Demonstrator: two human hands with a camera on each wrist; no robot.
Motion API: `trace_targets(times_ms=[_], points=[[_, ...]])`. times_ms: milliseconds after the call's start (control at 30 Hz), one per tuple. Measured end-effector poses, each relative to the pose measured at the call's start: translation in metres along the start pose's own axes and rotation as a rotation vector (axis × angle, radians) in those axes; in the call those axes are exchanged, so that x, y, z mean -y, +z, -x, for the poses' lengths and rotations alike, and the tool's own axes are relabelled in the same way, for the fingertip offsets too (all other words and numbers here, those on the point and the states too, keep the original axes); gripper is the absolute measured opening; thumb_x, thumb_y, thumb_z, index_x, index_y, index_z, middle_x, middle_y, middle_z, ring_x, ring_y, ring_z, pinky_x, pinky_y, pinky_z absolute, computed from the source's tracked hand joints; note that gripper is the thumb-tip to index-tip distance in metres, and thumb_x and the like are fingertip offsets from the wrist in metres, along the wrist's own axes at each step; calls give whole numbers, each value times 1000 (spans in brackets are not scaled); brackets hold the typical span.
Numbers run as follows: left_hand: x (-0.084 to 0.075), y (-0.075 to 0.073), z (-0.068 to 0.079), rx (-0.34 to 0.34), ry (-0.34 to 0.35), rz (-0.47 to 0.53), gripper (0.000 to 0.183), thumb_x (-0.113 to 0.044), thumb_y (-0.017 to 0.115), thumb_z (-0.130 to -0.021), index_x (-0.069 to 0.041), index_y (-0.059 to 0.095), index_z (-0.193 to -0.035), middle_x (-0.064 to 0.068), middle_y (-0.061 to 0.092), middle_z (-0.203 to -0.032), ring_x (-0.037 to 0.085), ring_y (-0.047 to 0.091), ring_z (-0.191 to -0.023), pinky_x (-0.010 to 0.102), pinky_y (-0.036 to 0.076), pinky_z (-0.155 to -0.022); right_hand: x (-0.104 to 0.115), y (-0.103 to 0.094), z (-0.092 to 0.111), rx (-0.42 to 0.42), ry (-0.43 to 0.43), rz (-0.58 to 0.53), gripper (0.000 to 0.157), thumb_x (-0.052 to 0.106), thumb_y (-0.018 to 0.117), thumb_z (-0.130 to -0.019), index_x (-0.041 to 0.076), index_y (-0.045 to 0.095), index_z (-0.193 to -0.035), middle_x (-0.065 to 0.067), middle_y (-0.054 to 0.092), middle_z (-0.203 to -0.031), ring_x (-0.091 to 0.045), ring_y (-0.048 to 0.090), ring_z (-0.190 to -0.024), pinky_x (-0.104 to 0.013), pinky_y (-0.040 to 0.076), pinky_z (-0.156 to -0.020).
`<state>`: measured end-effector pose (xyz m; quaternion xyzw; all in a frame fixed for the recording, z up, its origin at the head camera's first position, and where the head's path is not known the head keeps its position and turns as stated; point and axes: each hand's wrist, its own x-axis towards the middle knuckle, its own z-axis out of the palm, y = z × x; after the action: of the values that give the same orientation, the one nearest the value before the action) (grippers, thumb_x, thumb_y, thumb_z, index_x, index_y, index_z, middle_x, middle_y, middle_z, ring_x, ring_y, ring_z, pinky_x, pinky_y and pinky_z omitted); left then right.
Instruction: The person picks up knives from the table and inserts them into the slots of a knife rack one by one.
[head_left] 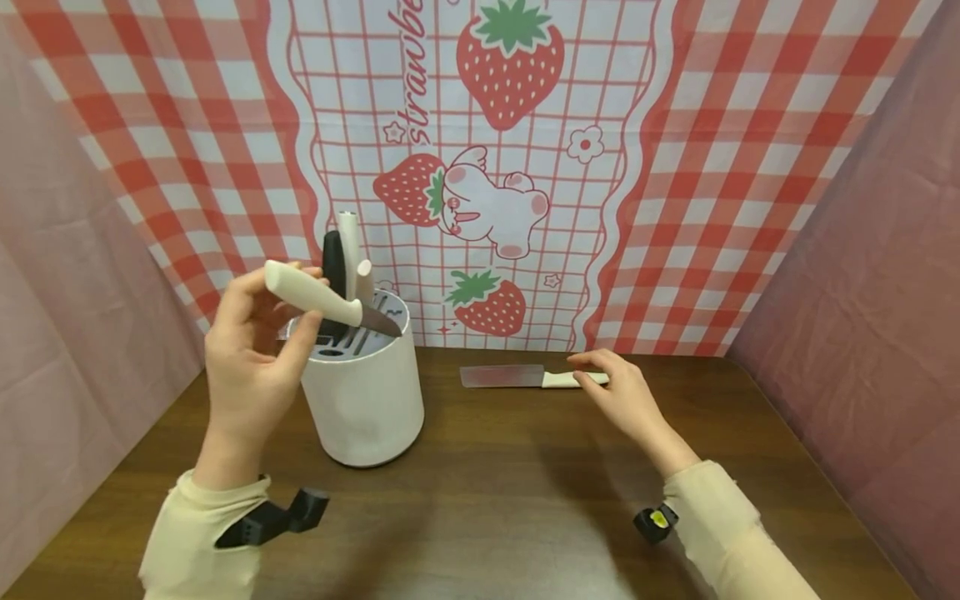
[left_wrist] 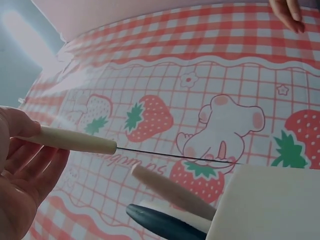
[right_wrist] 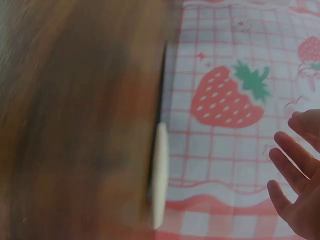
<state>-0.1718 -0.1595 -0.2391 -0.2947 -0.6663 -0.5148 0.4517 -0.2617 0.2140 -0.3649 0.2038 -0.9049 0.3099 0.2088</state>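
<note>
My left hand [head_left: 251, 362] pinches the cream handle of a knife [head_left: 311, 292] between thumb and fingers, above the white knife block [head_left: 363, 412]. The knife is tilted, its blade pointing right and downward; in the left wrist view the thin blade reaches to the edge of the block. Over on the right, my right hand [head_left: 626, 400] hovers at the cream handle of a cleaver [head_left: 502, 377] that lies flat on the table. In the right wrist view, the fingers [right_wrist: 292, 167] are spread and relaxed, apart from the cleaver's handle [right_wrist: 160, 175].
Behind the held knife, a black handle [head_left: 334, 262], a white handle [head_left: 348, 237] and a shorter pale handle [head_left: 364, 279] stand in the slotted block. A strawberry-print cloth [head_left: 510, 287] hangs along the back edge of the wooden table [head_left: 480, 517]. Pink fabric [head_left: 847, 242] encloses the sides.
</note>
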Motion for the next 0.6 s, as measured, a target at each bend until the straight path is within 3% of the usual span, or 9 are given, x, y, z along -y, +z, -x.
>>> trace_targets(times_ms=[333, 433, 600], points=[[-4, -9, -3, -75, -14, 64, 37, 18, 56, -76, 17, 48, -112, 12, 62, -108, 21, 61, -99, 22, 49, -83, -38, 12, 1, 121, 126, 79, 37, 25, 60, -87, 10, 58, -121, -13, 57, -120, -33, 49, -114, -52, 40, -92], [-5, -12, -4, -85, -19, 41, 37, 18, 56, -76, 16, 49, -112, 10, 61, -108, 20, 61, -99, 21, 49, -83, -47, 17, 1, 149, 140, 104, 40, 26, 59, -87, 10, 55, -124, -15, 55, -122, -35, 48, -115, -54, 38, -92], [-6, -16, -5, -115, -21, 95, 36, 18, 55, -75, 15, 50, -111, 12, 61, -107, 22, 60, -98, 22, 49, -85, -58, 23, 0, 154, 144, 149, 41, 24, 60, -86, 8, 55, -124, -17, 55, -122, -37, 47, -114, -55, 37, -92]])
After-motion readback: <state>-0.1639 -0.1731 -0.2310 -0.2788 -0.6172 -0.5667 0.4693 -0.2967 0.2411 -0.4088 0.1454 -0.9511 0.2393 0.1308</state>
